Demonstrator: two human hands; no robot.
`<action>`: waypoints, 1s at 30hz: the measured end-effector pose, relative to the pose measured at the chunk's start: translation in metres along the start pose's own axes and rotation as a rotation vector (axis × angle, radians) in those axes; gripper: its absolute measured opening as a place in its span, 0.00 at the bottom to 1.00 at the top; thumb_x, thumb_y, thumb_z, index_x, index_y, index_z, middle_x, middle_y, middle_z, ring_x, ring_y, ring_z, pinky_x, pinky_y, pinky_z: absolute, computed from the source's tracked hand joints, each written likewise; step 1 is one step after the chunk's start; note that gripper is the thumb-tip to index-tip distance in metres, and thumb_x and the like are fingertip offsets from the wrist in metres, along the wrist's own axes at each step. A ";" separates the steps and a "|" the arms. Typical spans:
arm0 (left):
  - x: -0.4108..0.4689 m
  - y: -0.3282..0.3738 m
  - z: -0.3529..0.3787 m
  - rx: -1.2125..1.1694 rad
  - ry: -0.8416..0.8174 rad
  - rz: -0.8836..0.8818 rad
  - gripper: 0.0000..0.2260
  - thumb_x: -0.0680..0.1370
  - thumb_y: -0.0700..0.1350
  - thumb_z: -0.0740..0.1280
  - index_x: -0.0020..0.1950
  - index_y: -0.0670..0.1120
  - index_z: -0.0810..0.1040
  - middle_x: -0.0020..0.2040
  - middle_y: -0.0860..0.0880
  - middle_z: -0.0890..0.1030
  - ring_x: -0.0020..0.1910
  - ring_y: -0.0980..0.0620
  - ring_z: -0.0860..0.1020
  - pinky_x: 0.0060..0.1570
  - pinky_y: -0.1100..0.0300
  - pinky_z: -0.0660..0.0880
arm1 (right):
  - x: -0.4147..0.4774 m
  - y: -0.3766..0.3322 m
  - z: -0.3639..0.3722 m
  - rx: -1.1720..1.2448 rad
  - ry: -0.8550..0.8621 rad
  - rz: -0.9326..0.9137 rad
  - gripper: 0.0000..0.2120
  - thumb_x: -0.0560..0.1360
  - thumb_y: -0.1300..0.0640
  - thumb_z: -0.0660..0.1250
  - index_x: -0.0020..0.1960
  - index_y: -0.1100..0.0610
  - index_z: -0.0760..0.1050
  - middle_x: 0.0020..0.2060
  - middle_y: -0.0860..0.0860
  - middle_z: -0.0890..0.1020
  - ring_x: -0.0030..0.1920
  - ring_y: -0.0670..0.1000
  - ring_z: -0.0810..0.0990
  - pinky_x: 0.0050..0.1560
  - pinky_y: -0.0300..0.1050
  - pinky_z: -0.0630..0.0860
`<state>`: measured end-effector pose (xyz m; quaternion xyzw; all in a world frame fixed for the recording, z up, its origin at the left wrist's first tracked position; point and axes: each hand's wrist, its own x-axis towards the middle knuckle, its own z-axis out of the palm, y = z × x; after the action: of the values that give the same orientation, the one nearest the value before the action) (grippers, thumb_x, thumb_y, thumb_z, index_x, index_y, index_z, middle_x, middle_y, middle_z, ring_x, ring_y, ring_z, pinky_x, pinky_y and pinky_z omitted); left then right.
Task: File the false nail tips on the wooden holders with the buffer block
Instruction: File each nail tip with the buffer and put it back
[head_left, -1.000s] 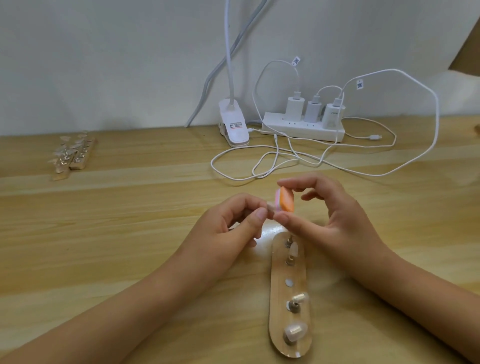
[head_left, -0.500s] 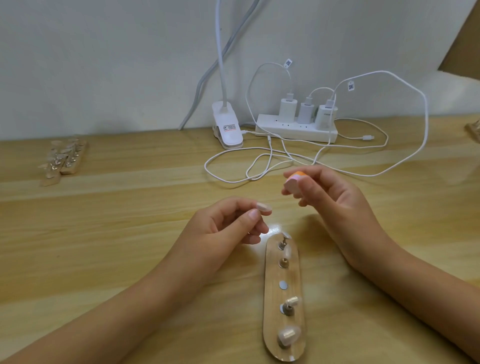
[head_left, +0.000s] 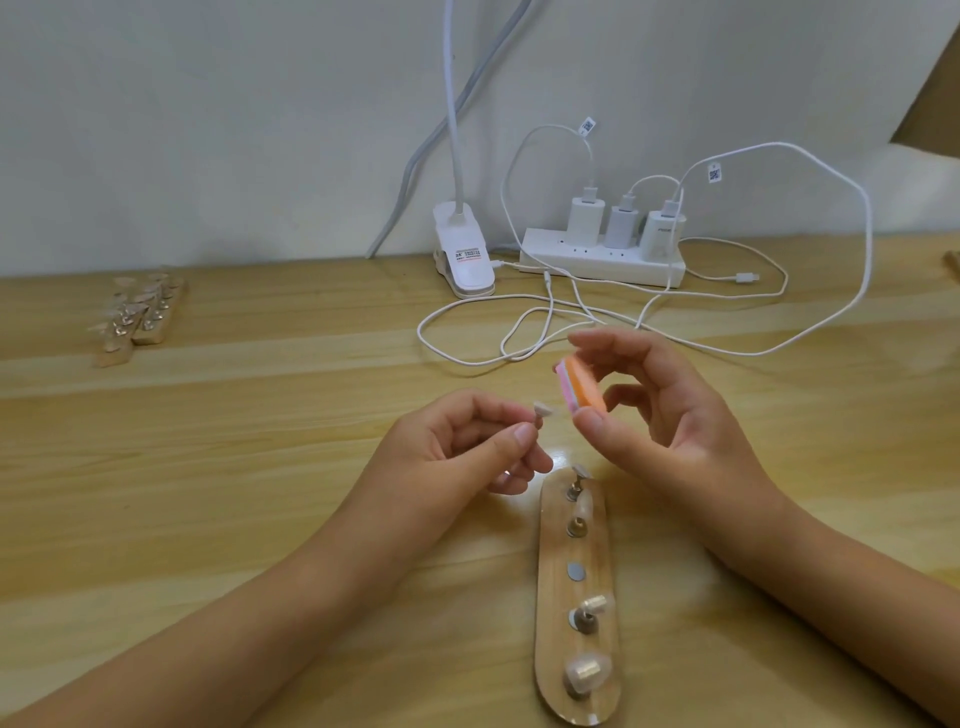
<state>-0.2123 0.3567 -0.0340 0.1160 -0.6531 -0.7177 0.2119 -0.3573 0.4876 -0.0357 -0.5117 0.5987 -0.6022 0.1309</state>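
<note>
Closest to us on the desk (head_left: 260, 467) lies a long wooden holder (head_left: 556, 613) with four little pegs, false nail tips (head_left: 584, 673) on them, and one bare round spot in the middle. Just past it, up off the desk, our left hand (head_left: 457, 447) pinches one small nail tip (head_left: 543, 410) on its peg, and our right hand (head_left: 670, 415) holds the orange and pink buffer block (head_left: 581, 387) by its ends, just beside that tip but not touching it. Far back by the wall we see a white power strip (head_left: 597, 260) with three chargers, a lamp clip (head_left: 465, 254) with a sticker too small to read, square code tags (head_left: 587, 126) on two white cables, and two more holders (head_left: 140, 322) far left.
</note>
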 end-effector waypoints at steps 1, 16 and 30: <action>0.000 0.000 0.000 0.001 0.004 -0.006 0.10 0.70 0.45 0.69 0.48 0.41 0.79 0.36 0.46 0.84 0.33 0.56 0.79 0.36 0.67 0.75 | 0.000 0.000 0.000 -0.032 0.000 -0.014 0.21 0.71 0.49 0.70 0.63 0.50 0.74 0.58 0.48 0.79 0.59 0.52 0.77 0.56 0.42 0.73; 0.000 0.007 -0.001 0.086 0.042 -0.063 0.04 0.69 0.44 0.67 0.35 0.45 0.76 0.25 0.49 0.75 0.21 0.58 0.69 0.24 0.71 0.65 | -0.003 -0.003 0.002 -0.604 -0.115 -0.419 0.21 0.73 0.48 0.72 0.62 0.54 0.74 0.56 0.49 0.79 0.58 0.51 0.77 0.63 0.40 0.65; 0.000 0.004 0.001 0.142 0.016 -0.055 0.03 0.69 0.44 0.67 0.37 0.44 0.77 0.25 0.51 0.76 0.23 0.59 0.71 0.27 0.70 0.67 | -0.003 -0.002 0.000 -0.456 -0.133 -0.305 0.20 0.73 0.51 0.70 0.64 0.52 0.75 0.58 0.46 0.78 0.61 0.49 0.75 0.64 0.44 0.70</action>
<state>-0.2117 0.3573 -0.0302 0.1543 -0.6972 -0.6742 0.1887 -0.3552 0.4903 -0.0356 -0.6505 0.6249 -0.4299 -0.0405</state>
